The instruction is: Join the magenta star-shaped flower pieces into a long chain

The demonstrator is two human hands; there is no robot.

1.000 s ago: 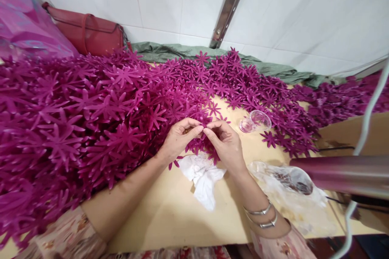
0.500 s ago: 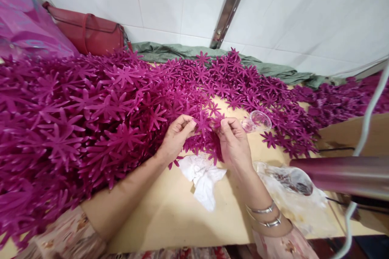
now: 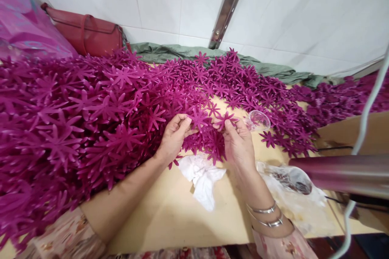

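My left hand (image 3: 174, 133) pinches a purple artificial flower (image 3: 199, 119) by one petal tip, between thumb and forefinger. Another flower of the same kind (image 3: 226, 119) sits in my right hand (image 3: 239, 141), its petals spread under the thumb. A small gap separates the two flowers. Below and behind them are more loose purple flowers (image 3: 214, 143) on the table (image 3: 170, 214). To my left rises a large heap of the same many-petalled flowers (image 3: 121, 109). A crumpled white cloth or tissue (image 3: 203, 178) lies between my forearms.
A clear plastic cup (image 3: 259, 120) lies beyond my right hand. Right of my forearm are a plastic bag (image 3: 291, 202) and a purple metallic cylinder (image 3: 340, 174), with a pale cord (image 3: 369, 105) hanging past it. A red handbag (image 3: 88, 30) and green cloth (image 3: 179, 52) lie along the wall.
My hands have moved slightly apart. The right hand has shifted a little right, and its flower now shows more fully, separate from the left one.
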